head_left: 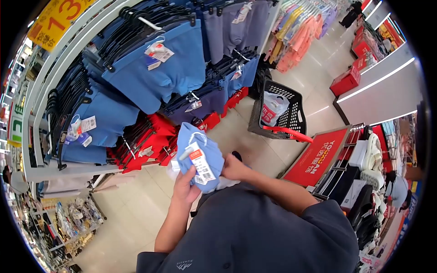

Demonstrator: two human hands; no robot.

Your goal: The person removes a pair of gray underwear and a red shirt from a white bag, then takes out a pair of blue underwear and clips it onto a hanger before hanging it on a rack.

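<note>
Your left hand point(185, 184) pinches the folded blue cloth point(215, 157) and its white tag point(200, 160), left of the black basket point(256, 113). Your right hand point(234, 168) curls by the cloth — I can't tell if it grips. A hard tug might rip the tag; a loose pinch could drop the cloth. Right of the basket, a red board point(318, 157) seems to say "YOUXUAN" — the tag's small print is too tiny.

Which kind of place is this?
Most likely a shop selling clothes: tagged blue garments hang in rows, a yellow sign shows a large 13, and a black shopping basket is nearby.
</note>
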